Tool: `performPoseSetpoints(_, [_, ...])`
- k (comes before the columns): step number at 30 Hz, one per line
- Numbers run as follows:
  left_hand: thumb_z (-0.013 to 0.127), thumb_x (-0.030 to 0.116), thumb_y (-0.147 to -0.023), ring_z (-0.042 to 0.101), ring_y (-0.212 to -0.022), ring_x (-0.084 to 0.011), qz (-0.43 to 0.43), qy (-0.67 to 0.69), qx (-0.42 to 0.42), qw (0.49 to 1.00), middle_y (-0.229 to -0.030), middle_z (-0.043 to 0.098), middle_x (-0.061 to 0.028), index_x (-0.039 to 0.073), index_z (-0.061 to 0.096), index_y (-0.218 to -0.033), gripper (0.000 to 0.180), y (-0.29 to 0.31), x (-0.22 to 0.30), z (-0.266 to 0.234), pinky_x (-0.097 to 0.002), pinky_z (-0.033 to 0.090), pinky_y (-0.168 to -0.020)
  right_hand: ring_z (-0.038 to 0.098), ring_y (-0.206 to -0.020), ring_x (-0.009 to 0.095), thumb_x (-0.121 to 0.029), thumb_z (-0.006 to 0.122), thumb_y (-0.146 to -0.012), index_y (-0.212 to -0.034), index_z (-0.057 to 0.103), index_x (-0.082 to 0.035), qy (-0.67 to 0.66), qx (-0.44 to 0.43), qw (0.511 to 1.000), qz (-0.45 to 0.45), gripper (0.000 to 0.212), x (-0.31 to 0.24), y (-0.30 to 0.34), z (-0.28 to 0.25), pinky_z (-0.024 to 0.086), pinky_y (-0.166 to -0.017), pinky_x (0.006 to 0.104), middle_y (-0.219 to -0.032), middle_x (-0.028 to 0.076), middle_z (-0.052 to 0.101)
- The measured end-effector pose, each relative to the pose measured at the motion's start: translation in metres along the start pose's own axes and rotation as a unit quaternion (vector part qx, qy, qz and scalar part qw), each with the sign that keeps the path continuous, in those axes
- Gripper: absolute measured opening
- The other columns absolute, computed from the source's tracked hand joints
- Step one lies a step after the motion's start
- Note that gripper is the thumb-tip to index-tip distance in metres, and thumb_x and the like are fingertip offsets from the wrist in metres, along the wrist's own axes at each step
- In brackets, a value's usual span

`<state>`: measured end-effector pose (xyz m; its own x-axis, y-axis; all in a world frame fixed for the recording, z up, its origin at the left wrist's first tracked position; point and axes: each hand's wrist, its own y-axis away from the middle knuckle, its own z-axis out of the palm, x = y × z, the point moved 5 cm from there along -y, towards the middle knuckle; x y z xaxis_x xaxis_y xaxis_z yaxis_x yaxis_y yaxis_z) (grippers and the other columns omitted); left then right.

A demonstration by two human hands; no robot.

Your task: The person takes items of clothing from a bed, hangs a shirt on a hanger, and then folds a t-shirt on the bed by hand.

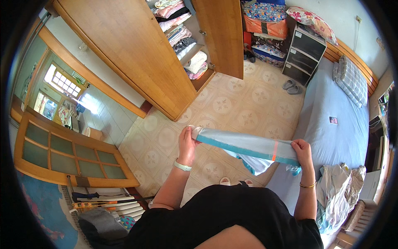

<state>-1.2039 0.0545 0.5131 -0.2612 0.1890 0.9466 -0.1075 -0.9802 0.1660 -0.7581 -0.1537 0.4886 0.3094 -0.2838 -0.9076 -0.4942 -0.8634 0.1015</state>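
A light blue garment (244,146) with a teal stripe and a small orange mark is stretched flat between both hands, folded lengthwise, with a loose part hanging below its middle. My left hand (187,142) grips its left end; a white band sits on that wrist. My right hand (302,152) grips its right end, and a thin gold bangle is on that wrist. The garment hangs above the patterned tile floor (232,103), beside the bed.
An open wooden wardrobe (182,45) holds stacked folded clothes. A bed with a pale blue sheet (340,124) lies at right, with crumpled clothes (338,191) on its near end. Grey slippers (292,86) lie beside a dark drawer unit (304,52). A glass-paned door (66,153) stands at left.
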Motion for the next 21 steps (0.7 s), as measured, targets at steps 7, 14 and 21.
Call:
performPoseSetpoints(7, [0.046, 0.033, -0.106, 0.070, -0.094, -0.0228, -0.111, 0.108, -0.286, 0.946, -0.106, 0.068, -0.0109, 0.005, 0.058, -0.112, 0.031, 0.062, 0.007, 0.109, -0.0407, 0.060, -0.082, 0.060, -0.115, 0.028, -0.017, 0.086, -0.073, -0.129, 0.058, -0.003, 0.067, -0.103, 0.976, -0.178, 0.064, -0.104, 0.034, 0.092, 0.050, -0.096, 0.0375, -0.122, 0.016, 0.061])
performPoseSetpoints(14, [0.046, 0.032, -0.106, 0.070, -0.090, -0.0219, -0.042, 0.042, -0.273, 0.960, -0.105, 0.069, -0.0125, 0.001, 0.060, -0.108, 0.034, 0.057, 0.037, 0.131, -0.0359, 0.059, -0.079, 0.068, -0.074, 0.024, -0.005, 0.070, -0.083, -0.101, 0.071, -0.002, 0.022, -0.074, 0.985, -0.155, 0.019, -0.079, 0.006, 0.122, 0.053, -0.070, 0.0332, -0.086, 0.015, 0.071])
performPoseSetpoints(21, [0.047, 0.029, -0.106, 0.066, -0.092, -0.0164, 0.117, 0.033, -0.172, 0.978, -0.106, 0.067, -0.0083, 0.002, 0.062, -0.108, 0.031, 0.036, 0.081, 0.108, -0.0326, 0.055, -0.083, 0.056, -0.077, 0.010, -0.010, 0.064, -0.096, -0.097, 0.069, 0.003, -0.119, -0.151, 0.954, -0.229, 0.014, -0.124, -0.018, 0.103, 0.048, -0.071, 0.0266, -0.082, 0.005, 0.066])
